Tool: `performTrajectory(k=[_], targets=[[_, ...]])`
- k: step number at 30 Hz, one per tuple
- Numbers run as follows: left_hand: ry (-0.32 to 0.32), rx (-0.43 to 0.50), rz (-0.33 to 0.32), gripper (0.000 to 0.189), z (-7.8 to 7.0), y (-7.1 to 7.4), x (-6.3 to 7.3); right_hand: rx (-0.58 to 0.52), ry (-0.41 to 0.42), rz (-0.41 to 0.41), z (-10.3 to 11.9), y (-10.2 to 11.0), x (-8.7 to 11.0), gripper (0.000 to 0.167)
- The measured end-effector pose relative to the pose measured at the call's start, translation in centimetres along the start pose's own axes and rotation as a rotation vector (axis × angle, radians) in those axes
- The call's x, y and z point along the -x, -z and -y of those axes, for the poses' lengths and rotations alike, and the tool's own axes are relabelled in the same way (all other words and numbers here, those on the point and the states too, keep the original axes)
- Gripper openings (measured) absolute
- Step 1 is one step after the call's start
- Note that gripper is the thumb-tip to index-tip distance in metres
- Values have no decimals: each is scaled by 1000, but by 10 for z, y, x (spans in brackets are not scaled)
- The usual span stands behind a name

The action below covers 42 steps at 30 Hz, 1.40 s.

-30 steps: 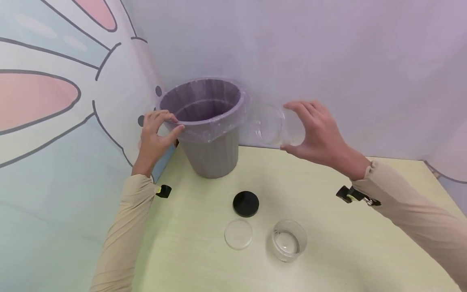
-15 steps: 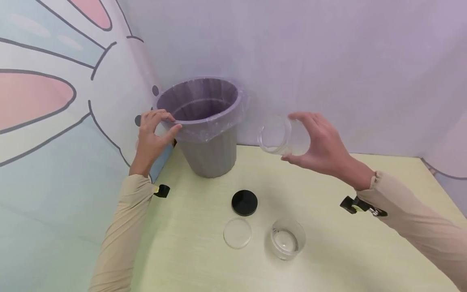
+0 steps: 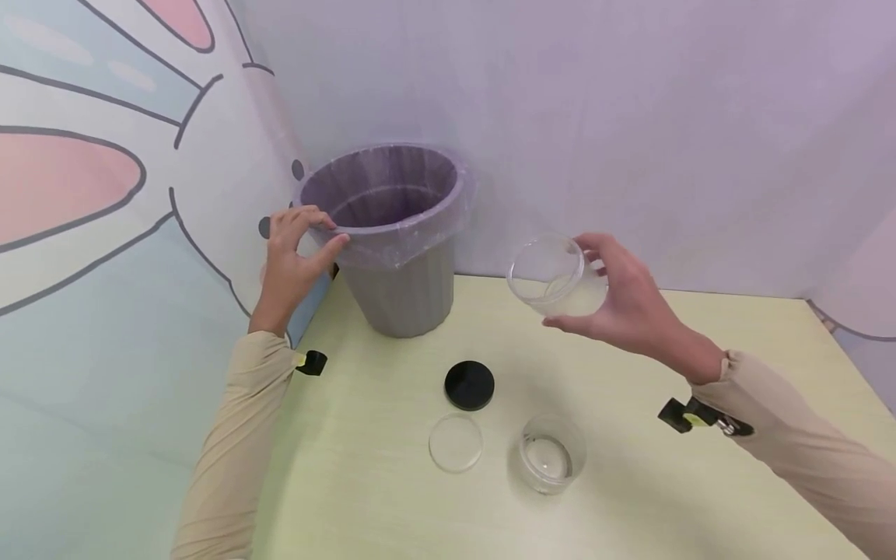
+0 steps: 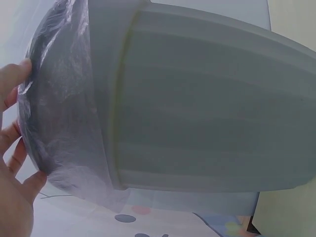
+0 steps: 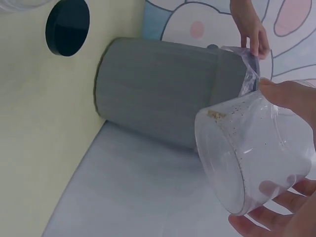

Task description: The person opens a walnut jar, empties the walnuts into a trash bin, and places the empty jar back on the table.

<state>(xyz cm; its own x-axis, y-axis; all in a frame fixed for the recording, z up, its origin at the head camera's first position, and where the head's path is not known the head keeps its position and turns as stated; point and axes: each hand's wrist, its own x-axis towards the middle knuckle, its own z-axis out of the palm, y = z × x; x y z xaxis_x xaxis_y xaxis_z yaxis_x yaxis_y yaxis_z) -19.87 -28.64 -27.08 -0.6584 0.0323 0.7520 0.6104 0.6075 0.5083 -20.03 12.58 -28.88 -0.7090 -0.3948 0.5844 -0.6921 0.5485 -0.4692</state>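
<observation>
My left hand [image 3: 288,260] pinches the near-left rim of a grey trash can [image 3: 402,292], thumb outside and fingers over the edge. A thin see-through bin liner [image 4: 64,108] is folded over that rim. In my right hand [image 3: 626,299] I grip a clear plastic jar [image 3: 560,284], held in the air to the right of the can. Its mouth tilts up and toward the left in the head view. Small brown crumbs [image 5: 216,114] lie by the jar's base edge, seen in the right wrist view.
On the pale yellow table [image 3: 350,482] lie a black round lid [image 3: 470,386] and a clear disc [image 3: 456,443]. A second clear container [image 3: 552,455] stands to their right. A wall with cartoon drawings [image 3: 84,373] rises at the left, and a plain pale wall [image 3: 630,117] behind.
My right hand has come down and slightly right, away from the trash can, and the jar has turned so its mouth faces more upward. My left hand keeps its hold on the rim.
</observation>
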Motion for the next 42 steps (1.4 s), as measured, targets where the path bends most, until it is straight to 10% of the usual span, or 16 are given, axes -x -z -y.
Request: performTrajectory(k=[42], targets=[[86,-3,-43,18,7,6,2,-240,-336,126,-44,-49,72,84]])
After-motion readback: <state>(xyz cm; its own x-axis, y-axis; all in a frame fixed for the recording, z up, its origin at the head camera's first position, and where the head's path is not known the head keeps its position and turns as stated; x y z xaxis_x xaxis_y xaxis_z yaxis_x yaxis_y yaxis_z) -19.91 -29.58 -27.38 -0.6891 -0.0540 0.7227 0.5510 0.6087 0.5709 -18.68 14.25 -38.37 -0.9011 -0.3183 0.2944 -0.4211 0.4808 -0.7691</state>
